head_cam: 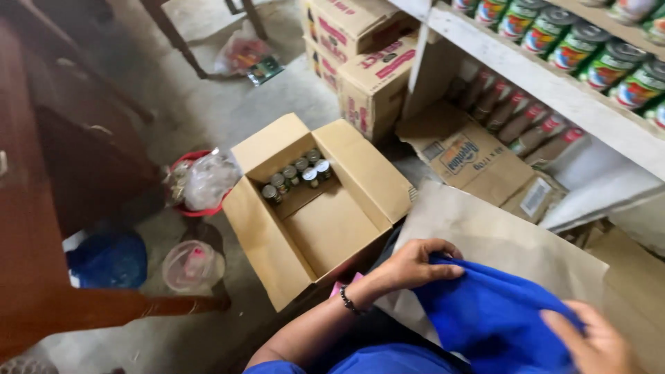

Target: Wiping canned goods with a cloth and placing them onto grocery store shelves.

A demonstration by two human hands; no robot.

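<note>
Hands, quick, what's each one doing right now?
Left hand: closed, gripping the blue cloth.
Right hand: on the same cloth, fingers bent over it; a full grip cannot be told.

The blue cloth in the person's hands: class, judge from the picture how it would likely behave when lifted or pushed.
The blue cloth is probably floppy: it bunches and folds where the left hand grips it. It likely weighs little for its size, since it is held with the right hand resting loosely on it. Pushed, it would likely crumple, not slide or roll.
</note>
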